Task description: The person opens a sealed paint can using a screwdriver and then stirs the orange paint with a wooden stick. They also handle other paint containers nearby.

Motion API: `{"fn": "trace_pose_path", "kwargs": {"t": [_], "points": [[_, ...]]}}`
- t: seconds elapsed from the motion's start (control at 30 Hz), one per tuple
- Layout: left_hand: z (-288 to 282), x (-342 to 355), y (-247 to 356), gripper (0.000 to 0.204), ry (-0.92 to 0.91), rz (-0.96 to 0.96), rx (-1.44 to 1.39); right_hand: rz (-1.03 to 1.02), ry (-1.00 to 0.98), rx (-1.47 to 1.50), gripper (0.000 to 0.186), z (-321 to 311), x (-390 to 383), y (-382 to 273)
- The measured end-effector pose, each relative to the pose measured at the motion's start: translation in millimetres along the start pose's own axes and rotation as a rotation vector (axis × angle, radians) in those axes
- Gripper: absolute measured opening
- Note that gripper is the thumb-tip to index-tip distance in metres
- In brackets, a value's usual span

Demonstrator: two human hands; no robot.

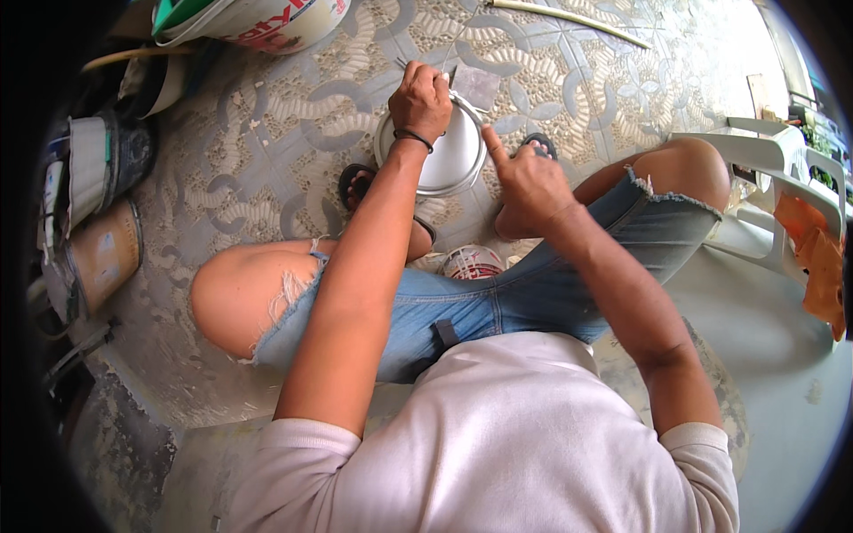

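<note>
My left hand (422, 99) is closed at the far rim of a round white lid or bucket top (453, 151) between my feet. Thin dark tips poke out beyond its fingers; what they belong to is unclear. A grey square plate (475, 86) shows just beside that hand, partly hidden. My right hand (529, 178) has its index finger stretched toward the lid's right rim, the other fingers loosely bent, with nothing visible in them. A smaller printed can (471, 264) sits nearer me, partly behind my jeans.
A white bucket (267, 27) stands at the upper left, more stained buckets (102, 258) along the left. A pale stick (569, 19) lies on the patterned floor (586, 89). At the right are white plastic chairs (769, 147) and an orange cloth (809, 258). My sandalled feet flank the lid.
</note>
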State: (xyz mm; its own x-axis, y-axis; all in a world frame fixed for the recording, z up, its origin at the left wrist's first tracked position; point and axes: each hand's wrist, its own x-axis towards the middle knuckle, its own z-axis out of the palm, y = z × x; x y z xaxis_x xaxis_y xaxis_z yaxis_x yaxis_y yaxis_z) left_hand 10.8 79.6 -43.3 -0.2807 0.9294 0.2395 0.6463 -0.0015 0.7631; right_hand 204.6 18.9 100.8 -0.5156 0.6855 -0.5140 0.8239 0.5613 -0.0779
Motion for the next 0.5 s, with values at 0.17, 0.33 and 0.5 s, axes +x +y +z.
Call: {"fn": "trace_pose_path", "kwargs": {"t": [0.17,0.33,0.5], "points": [[2,-1,-6,0.013,0.040,-0.008,-0.001,-0.101,-0.009,0.218,0.063,-22,28,48],[1,-3,-5,0.013,0.060,-0.001,0.007,-0.159,-0.114,0.253,0.055,-48,38,67],[0,-3,-3,0.013,0.062,-0.004,-0.004,-0.212,-0.185,0.214,0.053,-78,61,59]]}}
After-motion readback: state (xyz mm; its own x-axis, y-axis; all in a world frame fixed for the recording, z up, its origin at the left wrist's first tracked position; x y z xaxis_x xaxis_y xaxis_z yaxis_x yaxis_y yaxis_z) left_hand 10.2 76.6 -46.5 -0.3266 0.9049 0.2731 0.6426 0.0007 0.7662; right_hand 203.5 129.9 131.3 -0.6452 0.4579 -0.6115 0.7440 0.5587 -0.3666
